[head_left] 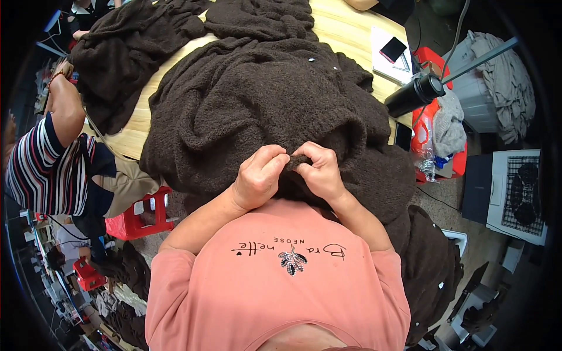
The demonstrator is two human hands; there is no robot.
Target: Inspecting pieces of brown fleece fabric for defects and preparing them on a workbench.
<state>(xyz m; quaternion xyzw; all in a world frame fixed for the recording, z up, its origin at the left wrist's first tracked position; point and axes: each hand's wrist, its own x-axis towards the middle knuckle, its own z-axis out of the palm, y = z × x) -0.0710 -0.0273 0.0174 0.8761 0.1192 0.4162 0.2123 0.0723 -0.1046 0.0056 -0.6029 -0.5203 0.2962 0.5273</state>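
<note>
A large dark brown knitted garment lies bunched over the table and hangs down its near edge into my lap. My left hand pinches the near edge of the knit, thumb and forefinger pressed together. Close beside it, my right hand grips a small fold of the same edge between thumb and bent fingers. The two sets of fingertips almost meet. Whether a needle or thread is between them is too small to make out. A small white tag shows on the knit farther off.
At the table's right side stand a black flask, a phone and a white box with a dark device on it. Red stools hold bags and grey knitwear. On the left, a person in a striped top works by more brown knitwear.
</note>
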